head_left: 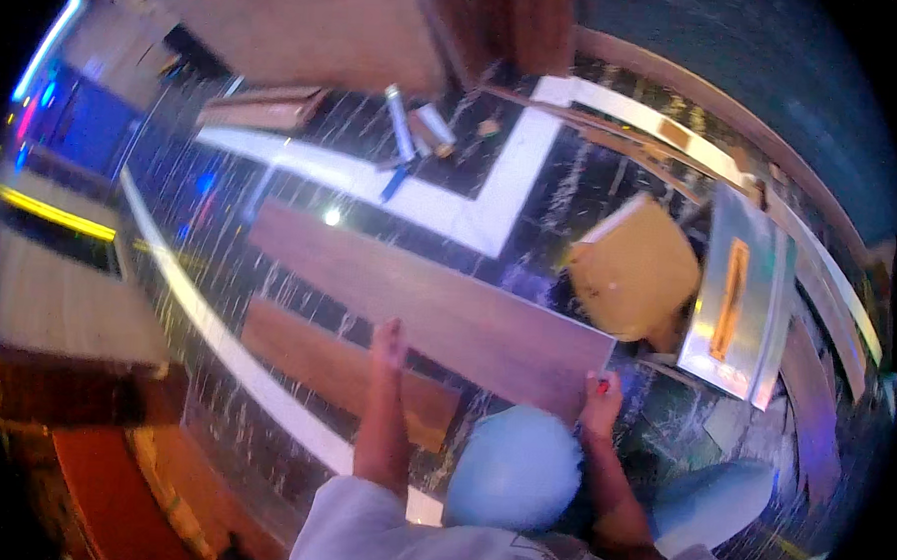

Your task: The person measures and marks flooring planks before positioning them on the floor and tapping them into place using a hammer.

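Note:
A long wood-grain plank [427, 309] lies slantwise before me, its right end close to my knee. My left hand [391, 346] is closed at the plank's near edge, around the middle of its length. At the near right corner, my right hand [601, 407] is closed with a small red object [603, 386] showing at its fingers; the blur hides what kind it is. This hand touches or nearly touches the plank's end. A shorter brown board [344, 371] lies on the floor, partly behind my left forearm.
Dark streaked floor with white bands [373, 185] surrounds the plank. To the right are a tan board [639, 273] and a shiny metal-faced panel [743, 298]. Offcuts [420, 129] lie beyond; stacked boards [77, 304] stand left. Long strips [813, 416] edge the right side.

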Demonstrator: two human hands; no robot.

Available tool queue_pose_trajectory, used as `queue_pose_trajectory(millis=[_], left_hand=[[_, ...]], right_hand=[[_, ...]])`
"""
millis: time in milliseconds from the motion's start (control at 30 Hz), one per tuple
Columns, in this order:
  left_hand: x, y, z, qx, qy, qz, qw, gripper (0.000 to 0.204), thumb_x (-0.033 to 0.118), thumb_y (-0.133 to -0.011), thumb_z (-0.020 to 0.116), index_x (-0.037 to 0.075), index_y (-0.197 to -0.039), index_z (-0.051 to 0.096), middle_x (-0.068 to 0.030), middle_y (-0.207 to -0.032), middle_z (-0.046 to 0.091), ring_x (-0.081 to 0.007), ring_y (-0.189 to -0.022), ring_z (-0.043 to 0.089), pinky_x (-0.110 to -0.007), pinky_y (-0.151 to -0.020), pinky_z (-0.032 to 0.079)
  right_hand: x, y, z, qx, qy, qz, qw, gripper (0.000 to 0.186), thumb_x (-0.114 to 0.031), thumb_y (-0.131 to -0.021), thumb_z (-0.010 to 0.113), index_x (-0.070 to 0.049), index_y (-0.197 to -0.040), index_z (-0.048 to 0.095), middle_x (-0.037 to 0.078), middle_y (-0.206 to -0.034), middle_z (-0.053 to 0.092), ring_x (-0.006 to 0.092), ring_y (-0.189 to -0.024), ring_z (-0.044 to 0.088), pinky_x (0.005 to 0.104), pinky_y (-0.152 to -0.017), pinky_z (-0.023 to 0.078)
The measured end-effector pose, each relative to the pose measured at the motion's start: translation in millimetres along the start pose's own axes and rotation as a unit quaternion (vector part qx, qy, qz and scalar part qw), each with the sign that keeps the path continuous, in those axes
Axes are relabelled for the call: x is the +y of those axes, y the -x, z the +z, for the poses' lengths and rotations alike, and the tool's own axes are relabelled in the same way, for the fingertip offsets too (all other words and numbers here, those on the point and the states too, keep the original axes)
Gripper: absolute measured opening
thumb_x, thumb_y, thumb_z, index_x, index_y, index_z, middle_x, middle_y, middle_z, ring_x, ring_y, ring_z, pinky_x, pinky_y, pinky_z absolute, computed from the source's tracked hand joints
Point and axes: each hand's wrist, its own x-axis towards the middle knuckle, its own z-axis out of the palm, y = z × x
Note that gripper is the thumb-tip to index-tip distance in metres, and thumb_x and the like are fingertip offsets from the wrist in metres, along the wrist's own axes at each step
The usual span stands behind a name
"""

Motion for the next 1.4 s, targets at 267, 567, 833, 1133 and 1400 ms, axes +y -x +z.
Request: queue_pose_trajectory(millis=[267,567,833,1133,1400], left_hand=[[78,14,30,-0.079,0.004,0.071,0.994,0.052,0.021,-0.095,0.064,0.001,-0.141,0.049,-0.0162,-0.137,0.057,-0.0345,-0.120,0.058,-0.051,-0.104,0.047],[151,0,141,-0.194,-0.071,0.127,0.970,0.043,0.023,-0.103,0.053,-0.004,-0.136,0.050,-0.0166,-0.137,0.057,-0.0317,-0.124,0.056,-0.047,-0.106,0.047],[123,3,269,-0.282,0.055,0.052,0.956,0.048,0.012,-0.097,0.063,-0.005,-0.139,0.046,-0.0164,-0.138,0.055,-0.0282,-0.129,0.051,-0.046,-0.116,0.038],[107,-64,376,-0.339,0.037,0.014,0.940,0.041,0.004,-0.097,0.059,-0.006,-0.136,0.048,-0.0174,-0.136,0.056,-0.0293,-0.130,0.052,-0.046,-0.116,0.038],[46,-79,470,-0.326,0.046,-0.043,0.943,0.045,-0.002,-0.097,0.057,-0.007,-0.140,0.044,-0.0217,-0.140,0.052,-0.0314,-0.131,0.051,-0.047,-0.116,0.040]], right_hand=[[-95,35,-12,0.010,-0.074,-0.049,0.996,0.026,-0.023,-0.093,0.071,-0.003,-0.089,0.054,0.006,-0.071,0.050,0.0148,-0.067,0.048,0.0338,-0.063,0.044],[-207,-65,-93,-0.032,0.061,-0.133,0.989,0.038,-0.041,-0.096,0.064,-0.003,-0.094,0.060,0.018,-0.081,0.064,0.0372,-0.076,0.064,0.0473,-0.069,0.050],[-254,-90,-91,0.038,0.326,-0.407,0.853,0.042,-0.027,-0.083,0.069,0.001,-0.113,0.060,0.029,-0.126,0.060,0.0416,-0.126,0.054,0.0489,-0.107,0.042],[-177,-228,-63,0.146,0.381,-0.416,0.813,0.042,-0.018,-0.089,0.059,0.001,-0.126,0.055,0.031,-0.135,0.056,0.0420,-0.134,0.050,0.0504,-0.118,0.033],[-110,-301,-84,0.213,0.418,-0.306,0.828,0.046,-0.021,-0.088,0.062,0.000,-0.128,0.053,0.029,-0.141,0.052,0.0396,-0.140,0.044,0.0501,-0.120,0.029]])
